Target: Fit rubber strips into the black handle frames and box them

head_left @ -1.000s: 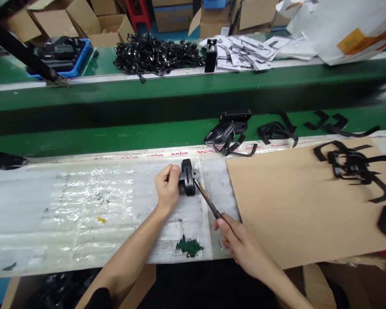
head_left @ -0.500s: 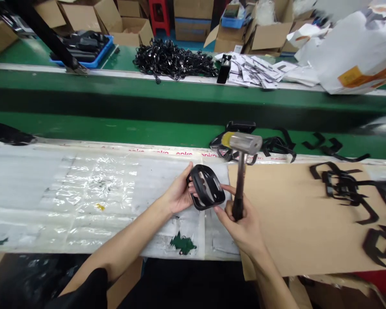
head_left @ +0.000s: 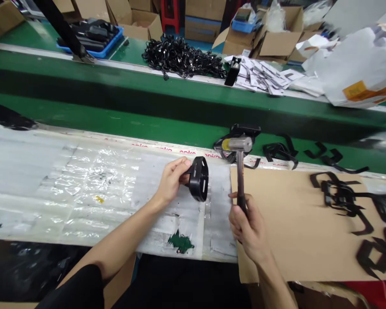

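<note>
The left hand (head_left: 173, 180) holds a black plastic bracket (head_left: 199, 179) upright over the plastic sheet (head_left: 83, 184) on the bench (head_left: 93, 113), its fingers clamped around the bracket's near side. Just beside it, the right hand (head_left: 248, 225) has its fingers closed around the handle of a hammer (head_left: 240, 167), held upright with the steel head on top. More black brackets (head_left: 341, 197) lie on a cardboard sheet (head_left: 286, 231) to the right.

Black short sleeve (head_left: 75, 286) at near left, edge of view, ends on upper arm. Left forearm (head_left: 122, 236) bare from sleeve to wrist. Right forearm (head_left: 276, 285) bare, enters from near right. Left hand (head_left: 172, 180), right hand (head_left: 247, 227) ungloved.
</note>
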Action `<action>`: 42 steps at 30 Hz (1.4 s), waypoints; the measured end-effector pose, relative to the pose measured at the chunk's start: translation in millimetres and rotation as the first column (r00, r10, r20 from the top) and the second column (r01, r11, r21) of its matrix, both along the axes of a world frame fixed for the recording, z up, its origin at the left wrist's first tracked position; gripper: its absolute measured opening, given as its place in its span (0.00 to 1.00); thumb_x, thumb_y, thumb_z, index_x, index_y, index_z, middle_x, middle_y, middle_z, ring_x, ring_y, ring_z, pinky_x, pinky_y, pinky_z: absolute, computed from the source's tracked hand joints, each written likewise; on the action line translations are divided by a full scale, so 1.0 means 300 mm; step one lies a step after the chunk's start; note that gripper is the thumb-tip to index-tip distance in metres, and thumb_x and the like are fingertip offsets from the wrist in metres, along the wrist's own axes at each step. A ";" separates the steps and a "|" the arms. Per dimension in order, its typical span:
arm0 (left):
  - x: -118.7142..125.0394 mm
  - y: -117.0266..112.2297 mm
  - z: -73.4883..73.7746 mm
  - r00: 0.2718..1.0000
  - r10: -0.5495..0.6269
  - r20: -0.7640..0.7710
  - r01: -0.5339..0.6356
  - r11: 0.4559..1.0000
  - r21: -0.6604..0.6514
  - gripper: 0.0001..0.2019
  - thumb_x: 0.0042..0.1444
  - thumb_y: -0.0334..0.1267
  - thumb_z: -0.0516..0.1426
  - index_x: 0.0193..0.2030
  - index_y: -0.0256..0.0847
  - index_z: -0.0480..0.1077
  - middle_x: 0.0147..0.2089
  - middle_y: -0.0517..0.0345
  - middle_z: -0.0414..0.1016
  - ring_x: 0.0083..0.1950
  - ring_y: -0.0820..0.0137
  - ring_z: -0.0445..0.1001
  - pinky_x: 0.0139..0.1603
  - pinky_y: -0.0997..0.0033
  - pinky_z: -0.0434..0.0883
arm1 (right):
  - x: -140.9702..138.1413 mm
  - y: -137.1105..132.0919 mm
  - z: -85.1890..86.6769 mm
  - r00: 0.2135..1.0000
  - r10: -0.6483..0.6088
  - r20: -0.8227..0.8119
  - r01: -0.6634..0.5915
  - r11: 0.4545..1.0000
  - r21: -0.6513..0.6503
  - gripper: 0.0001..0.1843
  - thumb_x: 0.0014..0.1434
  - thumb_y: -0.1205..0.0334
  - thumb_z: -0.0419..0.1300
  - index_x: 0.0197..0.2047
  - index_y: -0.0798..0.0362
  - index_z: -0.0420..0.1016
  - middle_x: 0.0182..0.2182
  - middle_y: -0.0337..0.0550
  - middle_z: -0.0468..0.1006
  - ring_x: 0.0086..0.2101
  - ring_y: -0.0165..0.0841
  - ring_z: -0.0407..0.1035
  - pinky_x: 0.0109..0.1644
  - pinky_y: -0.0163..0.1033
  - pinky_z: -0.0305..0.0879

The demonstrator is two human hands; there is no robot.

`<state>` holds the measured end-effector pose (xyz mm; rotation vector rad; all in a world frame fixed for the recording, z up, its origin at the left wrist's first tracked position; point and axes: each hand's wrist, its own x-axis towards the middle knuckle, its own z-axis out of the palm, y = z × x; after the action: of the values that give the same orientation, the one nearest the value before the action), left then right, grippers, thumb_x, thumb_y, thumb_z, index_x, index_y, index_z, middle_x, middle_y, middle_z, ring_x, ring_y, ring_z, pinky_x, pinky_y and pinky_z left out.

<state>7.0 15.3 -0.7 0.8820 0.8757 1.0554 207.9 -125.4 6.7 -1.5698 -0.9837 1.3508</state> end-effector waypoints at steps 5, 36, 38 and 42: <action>0.003 0.024 -0.051 0.960 0.100 -0.263 -0.060 0.986 0.158 0.28 0.62 0.63 0.61 0.26 0.43 0.56 0.22 0.68 0.53 0.24 0.76 0.52 0.24 0.73 0.51 | 0.061 -0.093 -0.006 0.998 0.055 0.037 -0.046 0.978 -0.203 0.25 0.73 0.36 0.52 0.52 0.50 0.71 0.24 0.31 0.63 0.20 0.25 0.52 0.20 0.31 0.49; 0.022 -0.025 -0.105 0.863 0.258 -0.435 -0.103 0.932 0.347 0.29 0.68 0.59 0.56 0.24 0.43 0.53 0.23 0.64 0.49 0.25 0.73 0.50 0.25 0.66 0.50 | -0.049 -0.136 -0.046 0.969 0.158 0.191 -0.095 0.948 -0.303 0.26 0.71 0.33 0.53 0.45 0.48 0.74 0.22 0.35 0.65 0.23 0.33 0.61 0.24 0.36 0.57; 0.026 -0.019 -0.107 0.885 0.259 -0.386 -0.150 0.945 0.292 0.29 0.67 0.60 0.58 0.24 0.43 0.54 0.23 0.65 0.50 0.25 0.74 0.50 0.24 0.67 0.50 | -0.029 -0.133 -0.050 0.983 0.121 0.138 -0.073 0.947 -0.313 0.28 0.71 0.32 0.52 0.46 0.49 0.74 0.22 0.34 0.62 0.21 0.31 0.58 0.22 0.35 0.54; 0.030 0.025 -0.080 0.979 0.169 -0.113 -0.171 0.985 -0.009 0.29 0.61 0.62 0.63 0.25 0.44 0.56 0.22 0.69 0.47 0.21 0.77 0.47 0.21 0.71 0.47 | 0.001 -0.128 -0.022 0.998 -0.038 -0.047 0.021 0.945 -0.327 0.28 0.70 0.31 0.52 0.48 0.49 0.70 0.22 0.29 0.57 0.18 0.25 0.47 0.19 0.31 0.46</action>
<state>16.1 22.7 -24.8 0.8685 1.0678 1.1519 208.2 -163.8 0.1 -1.7730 -0.7259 1.5878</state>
